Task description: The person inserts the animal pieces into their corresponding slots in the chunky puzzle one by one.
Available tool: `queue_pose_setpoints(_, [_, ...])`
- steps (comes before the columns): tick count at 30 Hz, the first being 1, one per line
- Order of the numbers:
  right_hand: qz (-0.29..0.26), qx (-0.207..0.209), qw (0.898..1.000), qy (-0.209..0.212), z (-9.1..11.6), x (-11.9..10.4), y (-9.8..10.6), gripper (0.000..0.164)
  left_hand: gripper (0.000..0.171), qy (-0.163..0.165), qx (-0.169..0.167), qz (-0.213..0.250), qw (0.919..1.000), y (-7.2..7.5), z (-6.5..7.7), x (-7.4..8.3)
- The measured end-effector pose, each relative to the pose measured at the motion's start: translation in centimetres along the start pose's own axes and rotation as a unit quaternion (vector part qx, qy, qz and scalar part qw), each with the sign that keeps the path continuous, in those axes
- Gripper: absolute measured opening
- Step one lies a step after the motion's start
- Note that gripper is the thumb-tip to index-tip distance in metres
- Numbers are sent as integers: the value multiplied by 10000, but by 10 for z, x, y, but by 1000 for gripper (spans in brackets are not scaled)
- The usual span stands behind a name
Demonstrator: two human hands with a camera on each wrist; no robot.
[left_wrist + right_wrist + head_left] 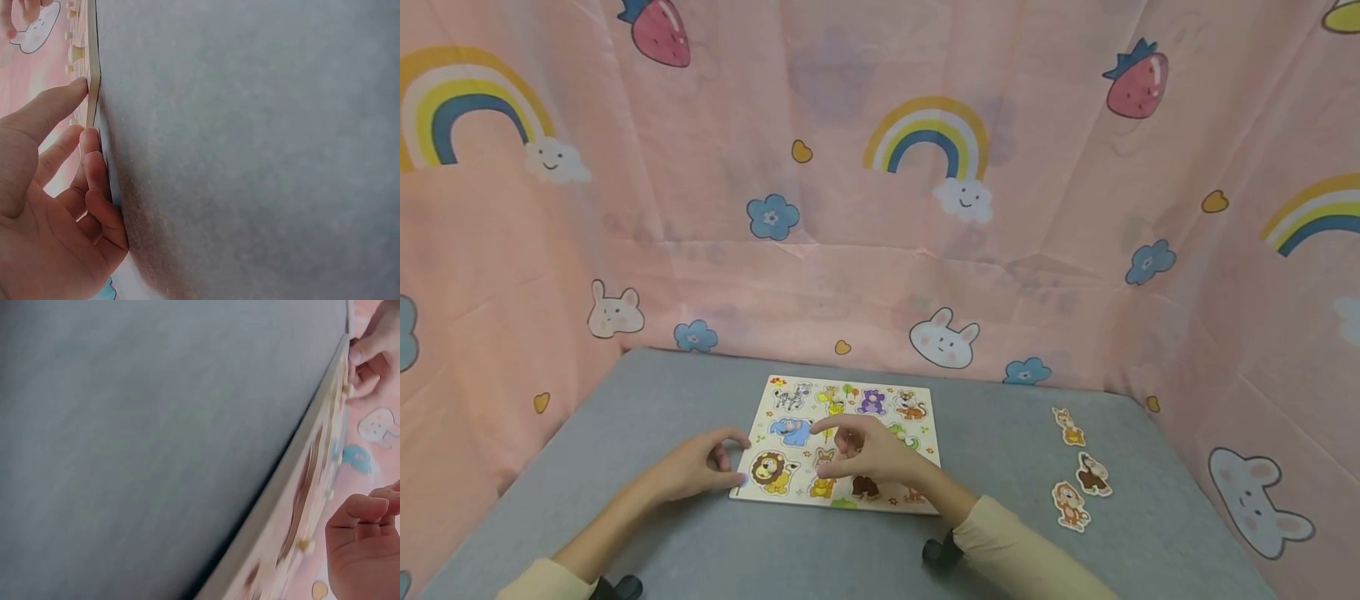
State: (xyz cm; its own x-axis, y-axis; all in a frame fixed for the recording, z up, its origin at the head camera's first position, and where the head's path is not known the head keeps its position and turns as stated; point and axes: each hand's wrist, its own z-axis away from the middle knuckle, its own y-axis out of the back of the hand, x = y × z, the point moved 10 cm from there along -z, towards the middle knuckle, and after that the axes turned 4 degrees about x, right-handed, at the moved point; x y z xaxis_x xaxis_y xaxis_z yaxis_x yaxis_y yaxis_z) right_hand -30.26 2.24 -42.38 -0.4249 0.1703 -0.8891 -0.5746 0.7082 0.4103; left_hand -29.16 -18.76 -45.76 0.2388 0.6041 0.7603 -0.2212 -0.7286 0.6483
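A wooden peg puzzle board (805,500) with printed animals lies on the grey table. My left hand (700,467) holds the board's left edge, thumb by the near corner and index finger farther up. In the left wrist view, the thumb and fingers of that hand (56,206) meet the board's wooden rim (94,75). Over the middle of the board hovers my right hand (876,450), thumb and index finger spread apart with nothing between them. It hides several pictures. Lion (771,472) and elephant (790,431) pieces lie near the board's left side. Small knobs (305,545) stand up from it.
To the right on the table (992,467) lie three loose animal pieces: a kangaroo (1069,427), a dark brown ape (1093,475) and a light brown monkey (1071,506). A pink patterned cloth (850,283) hangs behind the table and along its sides.
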Motion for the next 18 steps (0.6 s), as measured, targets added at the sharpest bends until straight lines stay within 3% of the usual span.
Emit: queue_pose_setpoints(18, [12,215,9990,403,49,2,59,63,46,5,18,-106,9999,1,0,0])
